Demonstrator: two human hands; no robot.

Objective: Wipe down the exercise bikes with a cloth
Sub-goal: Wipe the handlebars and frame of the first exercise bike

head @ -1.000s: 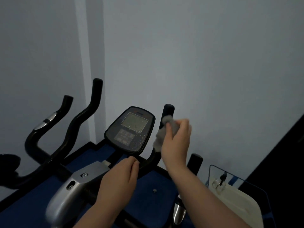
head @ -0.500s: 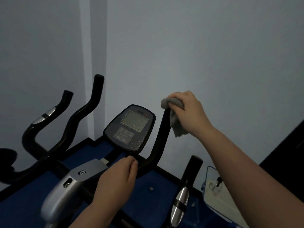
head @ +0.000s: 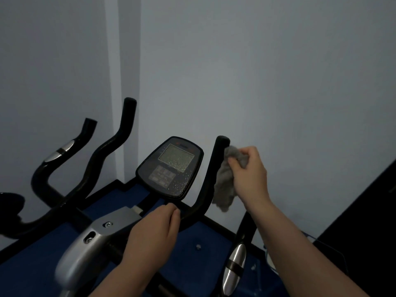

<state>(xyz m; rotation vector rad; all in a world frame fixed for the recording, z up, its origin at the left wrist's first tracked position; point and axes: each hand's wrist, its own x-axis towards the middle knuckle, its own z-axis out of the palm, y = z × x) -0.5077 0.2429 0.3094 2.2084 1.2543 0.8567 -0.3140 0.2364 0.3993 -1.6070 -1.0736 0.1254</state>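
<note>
Hands: right [head: 250,174] presses cloth [head: 227,179] against handlebar [head: 212,176].

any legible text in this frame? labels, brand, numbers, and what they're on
None can be read.
Console: reddish marks above the screen, too blurred to read.
Console screen: no digits visible, only specks.
Keypad: button markings too small to read.
Grey cloth: no label visible.

Console panel with screen and keypad [head: 170,167] stands at centre, between two upright black handlebar horns: the left horn [head: 111,151] and the right horn [head: 211,174]. The right hand [head: 249,171] presses a crumpled grey cloth [head: 226,183] against the right horn's outer side. The left hand [head: 155,230] grips the crossbar below the console, with the silver frame cover [head: 94,243] to its left.
</note>
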